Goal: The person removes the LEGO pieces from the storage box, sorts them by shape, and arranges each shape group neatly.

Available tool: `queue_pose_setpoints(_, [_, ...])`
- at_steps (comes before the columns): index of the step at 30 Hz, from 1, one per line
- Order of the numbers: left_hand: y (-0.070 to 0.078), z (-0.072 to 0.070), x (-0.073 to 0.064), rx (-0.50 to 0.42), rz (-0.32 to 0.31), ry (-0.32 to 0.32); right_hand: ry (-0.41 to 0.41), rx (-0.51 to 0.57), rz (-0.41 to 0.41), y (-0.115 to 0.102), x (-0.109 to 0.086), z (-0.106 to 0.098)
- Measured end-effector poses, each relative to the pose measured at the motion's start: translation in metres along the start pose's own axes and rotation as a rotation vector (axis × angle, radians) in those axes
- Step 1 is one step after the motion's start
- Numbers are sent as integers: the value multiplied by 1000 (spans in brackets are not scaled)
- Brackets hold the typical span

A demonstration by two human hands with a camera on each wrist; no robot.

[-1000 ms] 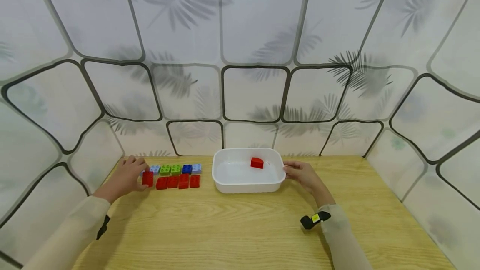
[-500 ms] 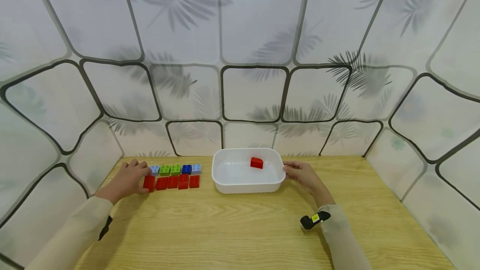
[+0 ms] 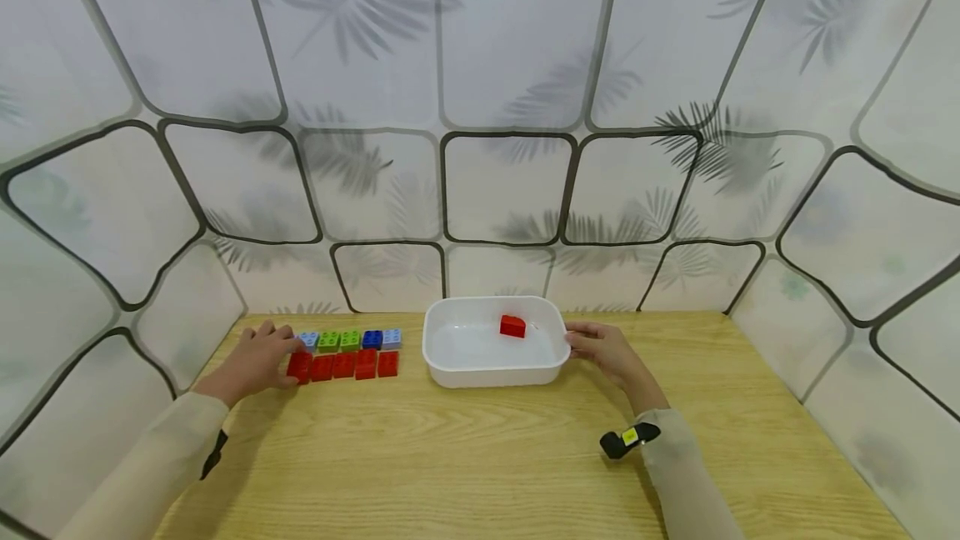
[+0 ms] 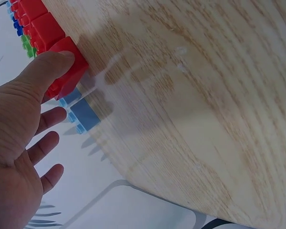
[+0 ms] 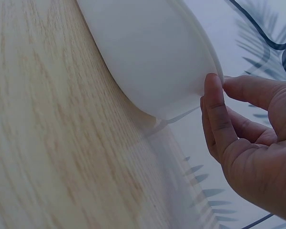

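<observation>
My left hand (image 3: 257,359) pinches a red toy brick (image 3: 299,367) at the left end of a row of red bricks (image 3: 344,365). In the left wrist view the thumb lies across that brick (image 4: 76,71), which sits against its red neighbour (image 4: 46,29). The other fingers are spread off it, near a light blue brick (image 4: 86,117). My right hand (image 3: 609,353) pinches the right rim of a white plastic tub (image 3: 491,377), thumb and fingertips on its edge in the right wrist view. Inside the tub lies one red brick (image 3: 513,326).
Behind the red row runs a second row with light blue, green (image 3: 350,341) and dark blue (image 3: 372,340) bricks. Both rows stand left of the tub on a wooden table (image 3: 420,457). A patterned wall covering (image 3: 502,190) rises right behind the table's back edge.
My left hand has brought its red brick down and slightly right, up against the end of the red row. The right hand stays on the tub's rim.
</observation>
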State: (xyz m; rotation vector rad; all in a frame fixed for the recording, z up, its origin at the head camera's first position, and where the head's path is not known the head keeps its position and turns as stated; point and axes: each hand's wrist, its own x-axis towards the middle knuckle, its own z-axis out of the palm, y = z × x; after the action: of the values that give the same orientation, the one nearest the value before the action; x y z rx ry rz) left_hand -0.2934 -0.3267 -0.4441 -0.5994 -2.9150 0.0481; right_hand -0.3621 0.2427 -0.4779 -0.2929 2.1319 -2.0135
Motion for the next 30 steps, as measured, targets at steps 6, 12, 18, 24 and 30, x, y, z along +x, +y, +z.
queue_pose_setpoints(6, [-4,5,-1,1,-12,-9,0,-3,0,0,0,-1])
queue_pose_setpoints(12, [-5,6,-1,-6,-12,-15,-18,1,-8,0,-1,-1])
queue_pose_setpoints(18, [-5,6,-1,-13,-16,-41,-8,1,-2,2,1,0])
queue_pose_setpoints(24, [-6,6,0,-41,-38,-57,-9,6,-9,2,1,0])
queue_pose_setpoints(30, [-7,5,0,-62,-47,-64,-4,10,-6,-1,-1,1])
